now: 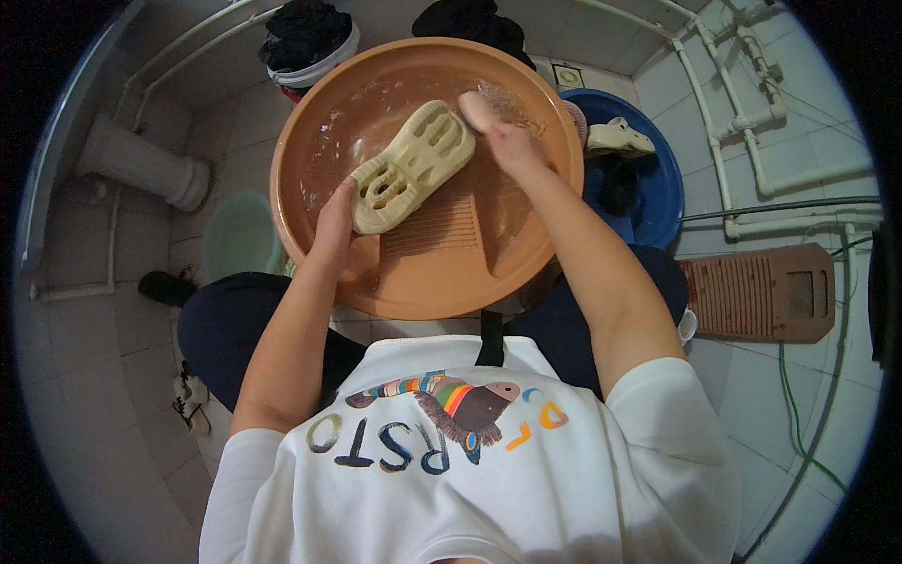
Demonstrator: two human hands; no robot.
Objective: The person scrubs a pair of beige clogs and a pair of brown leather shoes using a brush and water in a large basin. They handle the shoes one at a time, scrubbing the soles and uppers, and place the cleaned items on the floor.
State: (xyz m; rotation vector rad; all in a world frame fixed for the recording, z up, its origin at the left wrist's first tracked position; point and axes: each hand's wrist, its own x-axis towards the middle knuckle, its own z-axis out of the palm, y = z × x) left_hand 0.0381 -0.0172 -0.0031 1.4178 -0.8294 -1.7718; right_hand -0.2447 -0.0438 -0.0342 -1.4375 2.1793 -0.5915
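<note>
Gripping a cream shoe (411, 169) sole-up over a big orange basin (413, 291), the person's left hand (335, 224) has its other fingers mostly hidden behind the thumb. Right hand's (515, 147) kinda blurry, but its fingers look closed around a pinkish brush (479, 111) near the far end.

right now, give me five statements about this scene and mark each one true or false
1. The left hand holds a cream shoe. True.
2. Both hands hold the shoe. False: the right hand holds a pinkish object, too blurred to name.
3. The orange basin contains water. True.
4. Its left neighbour is blue. False: that is a pale green basin; the blue basin is right.
5. A brown washboard lies at the right. True.
</note>
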